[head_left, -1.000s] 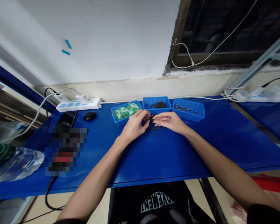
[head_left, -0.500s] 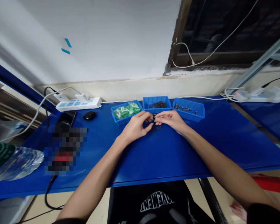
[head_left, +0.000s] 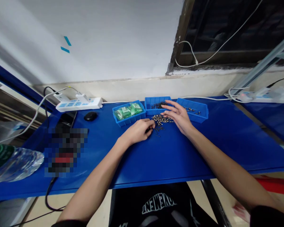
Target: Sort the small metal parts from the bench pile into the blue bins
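Head view: the hands, joined over the screws a second ago, have parted.
Left hand [head_left: 139, 131]: fingers curled, tips touching the loose screws [head_left: 160, 119] on the tabletop [head_left: 170, 154]; any pinch is hidden.
Right hand [head_left: 177, 115]: fingers spread, lifted toward the middle bin [head_left: 156, 105].

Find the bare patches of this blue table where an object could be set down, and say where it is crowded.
Free: the blue table right of the right hand, and the near strip between the forearms. Crowded: the screws by the three bins and left hand.
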The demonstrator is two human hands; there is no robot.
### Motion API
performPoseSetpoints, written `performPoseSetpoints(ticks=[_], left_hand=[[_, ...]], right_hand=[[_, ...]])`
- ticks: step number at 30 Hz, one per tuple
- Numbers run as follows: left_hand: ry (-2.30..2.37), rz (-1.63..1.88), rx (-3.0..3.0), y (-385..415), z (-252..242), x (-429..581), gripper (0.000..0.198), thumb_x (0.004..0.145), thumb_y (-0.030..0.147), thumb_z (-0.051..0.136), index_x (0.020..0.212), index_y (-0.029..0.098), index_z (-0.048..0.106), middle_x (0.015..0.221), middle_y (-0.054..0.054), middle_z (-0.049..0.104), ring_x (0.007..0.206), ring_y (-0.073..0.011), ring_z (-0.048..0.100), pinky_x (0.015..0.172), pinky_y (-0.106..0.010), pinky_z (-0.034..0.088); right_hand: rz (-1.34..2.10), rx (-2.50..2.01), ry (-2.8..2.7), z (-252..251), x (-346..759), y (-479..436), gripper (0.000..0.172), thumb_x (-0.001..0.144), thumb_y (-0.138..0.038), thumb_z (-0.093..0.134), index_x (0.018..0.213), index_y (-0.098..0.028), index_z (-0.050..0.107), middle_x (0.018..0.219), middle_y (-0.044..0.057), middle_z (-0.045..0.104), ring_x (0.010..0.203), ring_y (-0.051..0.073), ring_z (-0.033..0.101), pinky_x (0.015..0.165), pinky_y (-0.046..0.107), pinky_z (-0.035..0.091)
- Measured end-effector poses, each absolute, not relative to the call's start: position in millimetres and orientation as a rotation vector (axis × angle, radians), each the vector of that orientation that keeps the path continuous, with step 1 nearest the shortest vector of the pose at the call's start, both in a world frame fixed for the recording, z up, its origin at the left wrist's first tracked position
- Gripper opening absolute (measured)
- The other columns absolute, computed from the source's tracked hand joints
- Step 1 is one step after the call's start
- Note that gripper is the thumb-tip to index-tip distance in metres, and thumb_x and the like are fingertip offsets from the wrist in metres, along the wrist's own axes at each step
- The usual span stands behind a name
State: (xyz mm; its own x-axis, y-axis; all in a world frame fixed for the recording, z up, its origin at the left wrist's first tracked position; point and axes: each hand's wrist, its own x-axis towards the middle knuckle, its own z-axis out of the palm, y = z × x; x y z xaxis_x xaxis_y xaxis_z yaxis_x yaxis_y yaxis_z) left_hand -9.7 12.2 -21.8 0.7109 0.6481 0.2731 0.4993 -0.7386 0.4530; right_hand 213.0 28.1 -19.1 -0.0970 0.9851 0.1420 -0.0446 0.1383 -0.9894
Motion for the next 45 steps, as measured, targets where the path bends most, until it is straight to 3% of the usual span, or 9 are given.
performPoseSetpoints(ticks=[8,15,21,26,34,37,41,43,45], left_hand=[[0.96,0.685,2.537,14.2,-24.1,-12.2,0.026,0.083,0.002,0.048,0.101,0.018,0.059,0.08,-0.002,0.062,0.067,-0.0154,0.059,0.065,-0.027,0.047],[1.024,0.926,2.536,14.1,-17.9,-12.1,0.018,0.092,0.009,0.05,0.104,0.019,0.06,0.092,-0.004,0.066,0.082,-0.0178,0.064,0.077,-0.031,0.053],[1.025,1.213,2.491,10.4,-15.6,-8.9,0.021,0.089,0.009,0.058,0.107,0.019,0.062,0.095,-0.003,0.066,0.08,-0.0151,0.064,0.078,-0.03,0.056],[0.954,1.297,2.516,9.7,-14.6,-7.7,0.017,0.09,0.011,0.06,0.105,0.018,0.062,0.094,-0.003,0.067,0.078,-0.0136,0.064,0.075,-0.028,0.055],[0.956,0.918,2.596,9.0,-16.8,-9.6,0.016,0.095,0.017,0.054,0.106,0.018,0.066,0.097,-0.006,0.068,0.086,-0.0177,0.066,0.082,-0.033,0.057],[0.893,0.737,2.7,9.3,-20.9,-8.1,0.024,0.096,0.015,0.05,0.111,0.019,0.068,0.105,-0.009,0.069,0.098,-0.0209,0.066,0.09,-0.038,0.057],[0.802,0.622,2.795,8.6,-26.0,-3.1,0.034,0.097,0.012,0.046,0.124,0.017,0.067,0.118,-0.011,0.069,0.106,-0.0232,0.063,0.097,-0.041,0.055],[0.784,0.585,2.831,7.8,-27.0,-0.9,0.037,0.097,0.01,0.045,0.125,0.016,0.067,0.12,-0.011,0.07,0.105,-0.0233,0.063,0.098,-0.042,0.054],[0.791,0.564,2.846,7.1,-26.6,0.1,0.036,0.097,0.009,0.044,0.124,0.015,0.068,0.117,-0.011,0.071,0.104,-0.0232,0.064,0.097,-0.041,0.054]], right_hand=[[1.211,-1.036,-1.317,-18.9,211.5,27.7,0.048,0.071,-0.037,0.081,0.116,-0.028,0.069,0.117,0.007,0.076,0.087,0.02,0.074,0.083,0.037,0.06],[1.218,-1.056,-1.483,-20.9,209.0,27.4,0.032,0.069,-0.033,0.081,0.099,-0.022,0.075,0.096,0.007,0.08,0.078,0.019,0.074,0.076,0.036,0.06],[1.36,-0.989,-1.653,-21.2,206.4,24.4,0.035,0.066,-0.034,0.085,0.098,-0.02,0.079,0.094,0.007,0.08,0.087,0.022,0.076,0.087,0.04,0.061],[1.464,-0.973,-1.575,-17.1,205.2,20.8,0.035,0.064,-0.037,0.089,0.092,-0.019,0.08,0.086,0.008,0.08,0.078,0.021,0.077,0.081,0.038,0.062],[1.287,-1.041,-1.431,-15.1,207.2,24.8,0.029,0.066,-0.045,0.086,0.079,-0.02,0.08,0.075,0.006,0.077,0.064,0.018,0.07,0.068,0.034,0.06],[1.174,-1.044,-1.33,-14.0,210.9,26.6,0.029,0.07,-0.045,0.082,0.086,-0.021,0.08,0.085,0.007,0.079,0.072,0.019,0.072,0.072,0.035,0.06],[1.131,-1.024,-1.256,-11.7,213.7,27.3,0.038,0.071,-0.042,0.081,0.106,-0.027,0.078,0.119,0.007,0.076,0.091,0.022,0.075,0.084,0.038,0.06],[1.129,-1.023,-1.259,-11.3,213.9,27.7,0.038,0.07,-0.04,0.081,0.106,-0.027,0.077,0.121,0.007,0.076,0.09,0.022,0.075,0.082,0.037,0.061],[1.106,-1.05,-1.327,-11.6,213.6,28.1,0.032,0.071,-0.04,0.079,0.099,-0.024,0.078,0.107,0.007,0.079,0.082,0.021,0.075,0.075,0.035,0.06]])
